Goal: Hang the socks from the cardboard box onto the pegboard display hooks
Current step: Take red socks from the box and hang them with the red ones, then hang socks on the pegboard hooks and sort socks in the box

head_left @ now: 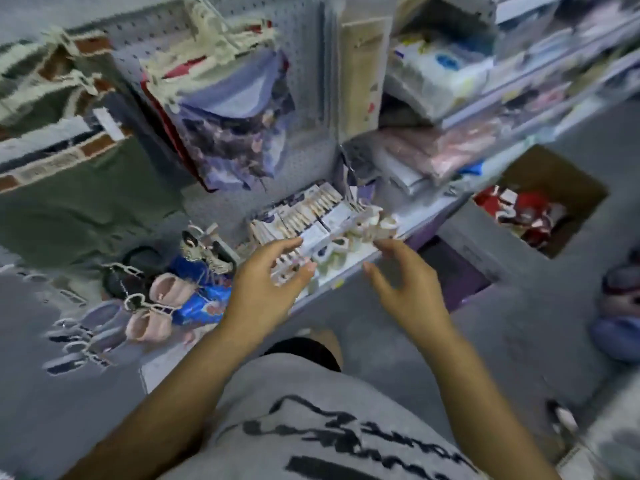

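My left hand [268,289] and my right hand [403,289] reach forward with fingers spread, holding nothing, just in front of a low shelf [349,271] of pale carded packs [311,213]. The cardboard box [543,202] lies on the floor to the far right, with red and white socks [526,209] inside. The grey pegboard [304,98] rises behind the shelf, with purple patterned items [235,133] hanging on its hooks. Pink socks [162,306] hang on hooks at the lower left. The whole view is blurred by motion.
Shelves at the upper right hold packaged goods [440,71] and pink bundles [443,150]. Green garments [76,195] hang at the left. Dark hair ties and blue packs [197,292] hang near the pink socks. Grey floor [519,341] spreads to the right, with bags [620,306] at its edge.
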Available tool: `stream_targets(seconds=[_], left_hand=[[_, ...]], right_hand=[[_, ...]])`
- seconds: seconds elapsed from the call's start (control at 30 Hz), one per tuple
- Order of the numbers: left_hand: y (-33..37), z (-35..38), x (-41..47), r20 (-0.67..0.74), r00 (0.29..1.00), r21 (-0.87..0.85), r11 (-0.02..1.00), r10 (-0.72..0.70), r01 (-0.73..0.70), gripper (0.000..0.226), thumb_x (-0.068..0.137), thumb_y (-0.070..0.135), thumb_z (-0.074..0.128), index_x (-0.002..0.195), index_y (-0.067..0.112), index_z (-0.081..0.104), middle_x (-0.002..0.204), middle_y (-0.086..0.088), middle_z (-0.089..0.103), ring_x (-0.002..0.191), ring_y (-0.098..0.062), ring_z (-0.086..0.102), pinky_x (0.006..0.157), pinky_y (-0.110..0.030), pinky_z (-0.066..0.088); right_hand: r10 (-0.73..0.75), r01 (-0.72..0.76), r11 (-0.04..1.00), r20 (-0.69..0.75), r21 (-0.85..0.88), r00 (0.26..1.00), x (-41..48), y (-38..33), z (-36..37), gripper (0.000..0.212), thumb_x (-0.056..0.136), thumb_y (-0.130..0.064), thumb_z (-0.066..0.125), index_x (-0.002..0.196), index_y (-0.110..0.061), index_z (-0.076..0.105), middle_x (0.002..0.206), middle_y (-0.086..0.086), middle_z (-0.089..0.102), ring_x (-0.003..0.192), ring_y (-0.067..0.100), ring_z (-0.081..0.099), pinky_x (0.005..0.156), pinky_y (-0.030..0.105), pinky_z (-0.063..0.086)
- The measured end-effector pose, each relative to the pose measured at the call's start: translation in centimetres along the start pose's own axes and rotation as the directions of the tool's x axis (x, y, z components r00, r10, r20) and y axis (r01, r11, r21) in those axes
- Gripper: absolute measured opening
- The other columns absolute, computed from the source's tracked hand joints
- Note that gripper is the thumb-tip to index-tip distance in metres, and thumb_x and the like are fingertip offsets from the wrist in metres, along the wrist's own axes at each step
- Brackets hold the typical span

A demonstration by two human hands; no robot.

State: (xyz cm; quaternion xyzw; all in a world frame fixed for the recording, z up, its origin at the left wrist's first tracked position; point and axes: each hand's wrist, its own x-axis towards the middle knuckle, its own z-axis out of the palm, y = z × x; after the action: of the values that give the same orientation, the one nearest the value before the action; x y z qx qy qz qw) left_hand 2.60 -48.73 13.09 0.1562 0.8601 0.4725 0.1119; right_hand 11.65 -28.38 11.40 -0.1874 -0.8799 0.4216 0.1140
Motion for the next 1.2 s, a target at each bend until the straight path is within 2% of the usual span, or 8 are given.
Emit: stream_targets(seconds=[0.27,0.37,0.5,0.63,0.7,0.87,1.0,1.2], left_hand=[[4.3,13.8,8.6,0.372,0.920,0.103,0.980,0.118,-0.168,0.039,0.091,0.025,0.076,0.128,0.017,0.069,0.128,0.001,0.070,0.121,-0.015,0.062,0.103,-0.032,0.048],[7.0,20.2,13.1,0.495,0.849,0.055,0.968,0.185,-0.243,0.036,0.092,0.026,0.075,0.128,0.019,0.069,0.125,0.008,0.069,0.116,-0.002,0.060,0.102,-0.022,0.048],[11.6,27.9,20.2,0.589,0.769,0.090,0.925,0.250,-0.370,0.040,0.092,0.034,0.075,0.129,0.022,0.067,0.119,0.011,0.065,0.108,-0.004,0.057,0.084,-0.009,0.043],[14.7,34.3,26.4,0.669,0.713,0.140,0.906,0.211,-0.400,0.047,0.093,0.039,0.072,0.135,0.022,0.062,0.134,0.000,0.065,0.117,-0.024,0.063,0.096,-0.032,0.049],[15.3,37.3,29.1,0.694,0.695,0.168,0.897,0.187,-0.410,0.050,0.092,0.040,0.073,0.137,0.021,0.061,0.138,-0.002,0.063,0.127,-0.022,0.059,0.098,-0.028,0.042],[15.3,43.3,33.8,0.672,0.740,0.256,0.929,0.026,-0.265,0.054,0.094,0.041,0.071,0.140,0.017,0.058,0.141,-0.006,0.062,0.132,-0.022,0.055,0.099,-0.025,0.039],[14.1,47.7,36.2,0.600,0.795,0.293,0.949,-0.092,-0.112,0.053,0.096,0.035,0.070,0.141,0.010,0.058,0.141,-0.010,0.062,0.130,-0.023,0.057,0.099,-0.024,0.038],[10.5,53.2,37.5,0.457,0.849,0.316,0.941,-0.264,0.123,0.044,0.098,0.030,0.067,0.131,0.001,0.064,0.127,-0.013,0.068,0.120,-0.027,0.064,0.098,-0.028,0.045]], right_hand=[[0.430,-0.418,0.903,-0.210,0.101,0.878,-3.9,12.1,-7.7,0.039,0.096,-0.029,0.069,0.131,-0.014,0.061,0.125,0.003,0.066,0.114,0.022,0.061,0.098,0.040,0.050],[0.532,-0.522,0.844,-0.297,0.120,0.793,-3.2,15.3,-11.0,0.040,0.095,-0.031,0.068,0.131,-0.013,0.062,0.125,0.003,0.067,0.116,0.021,0.062,0.099,0.043,0.051],[0.641,-0.613,0.762,-0.375,0.209,0.670,-0.4,18.6,-15.2,0.040,0.096,-0.032,0.067,0.131,-0.014,0.062,0.129,0.001,0.066,0.117,0.017,0.061,0.099,0.037,0.050],[0.714,-0.643,0.696,-0.398,0.319,0.576,4.0,21.7,-18.5,0.037,0.096,-0.030,0.068,0.130,-0.017,0.063,0.127,-0.004,0.065,0.111,0.010,0.058,0.094,0.026,0.045],[0.734,-0.643,0.676,-0.404,0.361,0.545,6.5,23.6,-20.0,0.032,0.095,-0.030,0.068,0.125,-0.020,0.064,0.122,-0.007,0.066,0.108,0.008,0.058,0.091,0.024,0.044],[0.748,-0.631,0.663,-0.360,0.402,0.557,12.0,29.1,-23.0,0.030,0.095,-0.029,0.069,0.123,-0.018,0.066,0.121,-0.007,0.068,0.109,0.009,0.062,0.094,0.027,0.050],[0.747,-0.644,0.661,-0.249,0.385,0.617,16.1,35.2,-24.5,0.023,0.095,-0.034,0.068,0.115,-0.023,0.068,0.105,-0.015,0.068,0.097,-0.005,0.063,0.081,0.013,0.049],[0.755,-0.733,0.622,0.036,0.274,0.654,23.4,45.0,-23.3,0.033,0.097,-0.031,0.067,0.124,-0.012,0.064,0.119,0.002,0.069,0.108,0.016,0.063,0.092,0.028,0.050]])
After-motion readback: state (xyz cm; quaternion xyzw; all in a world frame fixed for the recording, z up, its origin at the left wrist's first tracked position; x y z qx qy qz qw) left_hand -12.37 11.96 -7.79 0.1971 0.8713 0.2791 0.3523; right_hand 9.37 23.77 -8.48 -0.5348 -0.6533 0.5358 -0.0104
